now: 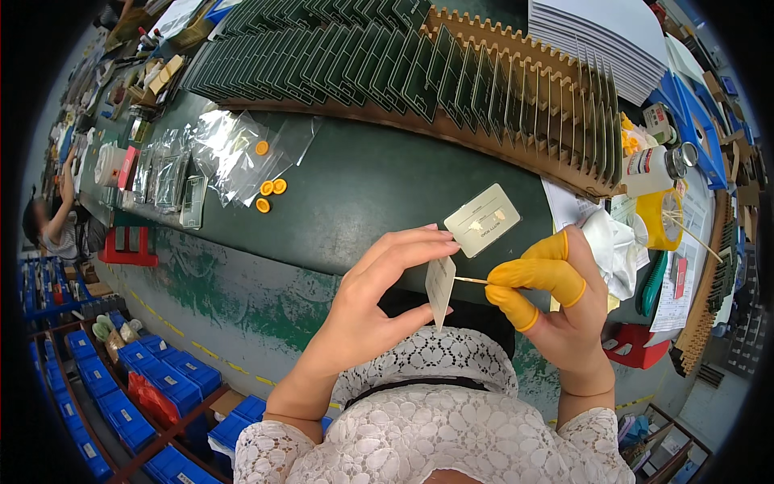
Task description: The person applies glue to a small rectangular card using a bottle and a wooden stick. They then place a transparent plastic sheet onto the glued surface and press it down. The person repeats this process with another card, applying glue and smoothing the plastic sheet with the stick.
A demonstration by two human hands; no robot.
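Observation:
My left hand (375, 294) grips a small pale plate (439, 292) with rounded corners by its edges, thumb below and fingers above, turned nearly edge-on. Yellow finger cots cover fingertips of my right hand (552, 294), which pinches a thin wooden stick (471, 280). The stick's far end meets the face of the plate or lies very close to it; its tip is too small to make out. Just beyond my hands, a second pale plate (482, 219) with printed lettering lies flat on the dark green table (355, 177).
Slotted cardboard racks (556, 153) hold many dark green plates along the back. Loose yellow finger cots (266, 188) lie beside clear plastic bags (230, 153). At right stand a bottle (645, 169), a yellow cup (657, 222) with sticks, and a crumpled white cloth (613, 250).

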